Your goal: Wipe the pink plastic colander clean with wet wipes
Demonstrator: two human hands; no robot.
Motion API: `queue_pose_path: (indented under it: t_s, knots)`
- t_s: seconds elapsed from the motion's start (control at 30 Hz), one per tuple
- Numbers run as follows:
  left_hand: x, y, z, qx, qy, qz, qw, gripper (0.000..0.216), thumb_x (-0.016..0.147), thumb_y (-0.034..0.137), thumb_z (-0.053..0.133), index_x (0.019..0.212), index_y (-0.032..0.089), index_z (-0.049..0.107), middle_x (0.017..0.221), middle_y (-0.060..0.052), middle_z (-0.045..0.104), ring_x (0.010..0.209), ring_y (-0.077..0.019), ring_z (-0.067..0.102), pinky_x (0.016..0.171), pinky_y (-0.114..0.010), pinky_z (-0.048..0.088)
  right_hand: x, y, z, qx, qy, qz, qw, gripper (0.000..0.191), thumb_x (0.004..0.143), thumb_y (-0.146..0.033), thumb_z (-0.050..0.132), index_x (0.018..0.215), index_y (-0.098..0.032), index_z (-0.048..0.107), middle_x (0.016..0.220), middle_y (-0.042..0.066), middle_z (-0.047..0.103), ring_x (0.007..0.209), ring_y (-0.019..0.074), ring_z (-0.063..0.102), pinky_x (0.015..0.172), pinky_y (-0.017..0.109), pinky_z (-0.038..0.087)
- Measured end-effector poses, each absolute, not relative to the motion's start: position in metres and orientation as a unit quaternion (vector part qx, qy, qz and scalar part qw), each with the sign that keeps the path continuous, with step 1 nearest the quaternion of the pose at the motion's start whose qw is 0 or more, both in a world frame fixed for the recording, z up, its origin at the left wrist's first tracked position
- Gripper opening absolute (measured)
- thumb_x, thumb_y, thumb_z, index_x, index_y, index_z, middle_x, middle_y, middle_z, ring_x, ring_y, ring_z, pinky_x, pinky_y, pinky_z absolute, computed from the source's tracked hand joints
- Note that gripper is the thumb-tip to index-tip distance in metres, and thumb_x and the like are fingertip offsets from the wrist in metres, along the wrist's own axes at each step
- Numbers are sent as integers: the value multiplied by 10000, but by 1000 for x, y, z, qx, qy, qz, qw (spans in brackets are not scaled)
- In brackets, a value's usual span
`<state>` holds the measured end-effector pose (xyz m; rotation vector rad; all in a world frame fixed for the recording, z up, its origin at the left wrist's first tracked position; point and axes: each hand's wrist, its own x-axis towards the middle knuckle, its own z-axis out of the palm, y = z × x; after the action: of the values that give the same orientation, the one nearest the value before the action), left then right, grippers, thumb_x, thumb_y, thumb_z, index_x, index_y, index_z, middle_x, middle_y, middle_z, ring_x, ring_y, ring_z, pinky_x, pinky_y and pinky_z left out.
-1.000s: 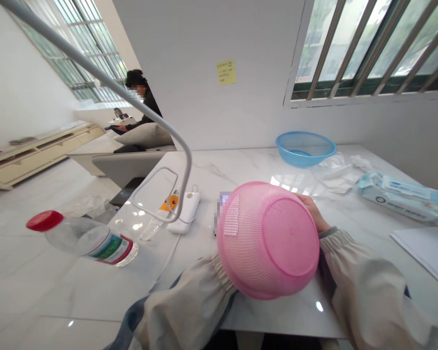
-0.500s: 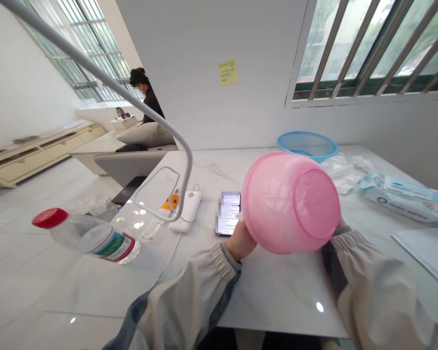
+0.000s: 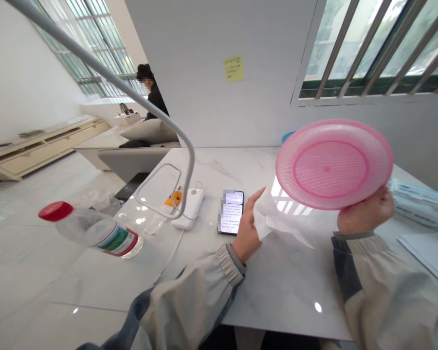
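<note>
Two bare hands are working above the white table (image 3: 273, 301), each holding something of its own. The right hand (image 3: 365, 211) is gripping the lower right rim of the pink basket (image 3: 328, 165), keeping it raised and tilted on the right side, in front of the blue basin (image 3: 286, 136), of which only an edge is showing. Its fingers are partly hiding, and whether the basket is turning its inside or its underside this way is hard to tell. The left hand (image 3: 247, 228) is pinching a thin white sheet (image 3: 265, 214), which is trailing to the right below the basket, just beside the phone (image 3: 235, 214). The work is looking partway along: the basket is already up and the sheet already in hand, but the two are not touching, and neither is resting on the table, so setting them down is not yet done.
</note>
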<state>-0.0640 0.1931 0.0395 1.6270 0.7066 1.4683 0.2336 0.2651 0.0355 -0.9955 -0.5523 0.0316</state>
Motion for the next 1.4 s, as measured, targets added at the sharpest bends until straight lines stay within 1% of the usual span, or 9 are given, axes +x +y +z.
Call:
queue_pose_path:
  t_s: [0.17,0.3,0.47,0.63,0.73,0.83,1.03,1.13,1.4]
  knots:
    - [-60,193,35,676,264,561,398,605,904,417,842,1460,261,661,1560,-141,564,1434,-327,577,1207,-445,487,214,251,45,-492,-336,-198,778,454,1028,-585,594,939,-144,656,879,66,632,852,207,638,853,378,523]
    - [-58,196,29,664,286,558,407,392,906,374,835,1257,223,749,1454,-136,623,1331,-300,634,1135,-419,527,193,238,38,-502,-457,-159,717,368,1007,-466,704,1099,-110,729,799,60,708,612,164,652,607,286,498]
    - [-56,198,27,631,339,566,408,300,929,335,801,1197,207,754,1325,-124,692,1245,-274,677,1073,-406,548,178,231,23,-495,-626,-169,579,216,971,-358,776,1107,-191,787,906,57,808,698,181,743,678,275,576]
    - [-54,196,31,603,351,582,418,393,962,310,762,1338,204,718,1432,-138,691,1285,-280,689,1092,-413,569,162,225,29,-412,-755,-65,506,196,980,-221,744,1176,-231,762,1033,39,815,839,187,786,784,278,627]
    - [-53,193,32,627,310,549,457,502,1056,288,612,1555,238,576,1702,-129,478,1553,-302,498,1204,-441,522,151,222,35,-377,-794,-34,475,249,1000,-181,701,1242,-232,732,1077,54,799,907,195,784,810,285,628]
    - [-53,191,29,694,306,515,400,623,1068,250,573,1673,255,424,1818,-92,259,1691,-311,228,1345,-512,353,143,221,37,-356,-816,-11,456,277,1015,-169,667,1281,-229,712,1092,68,775,908,192,775,769,276,624]
    - [-52,189,24,722,334,505,335,729,1110,242,469,1762,292,145,1846,-78,131,1707,-286,145,1400,-531,221,137,217,39,-328,-838,40,435,401,1004,-139,673,1378,-284,693,1172,72,740,1006,209,758,836,309,617]
    - [-53,187,27,709,347,517,331,715,1126,276,442,1765,292,121,1840,-89,171,1707,-288,160,1401,-535,212,135,215,40,-314,-850,83,415,450,1005,-128,662,1415,-312,684,1136,60,726,972,203,740,822,322,611]
    - [-56,189,28,630,388,562,370,553,1114,325,459,1660,241,434,1671,-124,513,1636,-299,361,1360,-527,292,137,211,46,-297,-854,148,402,315,984,-181,713,1282,-270,763,1137,78,737,968,219,746,837,337,639]
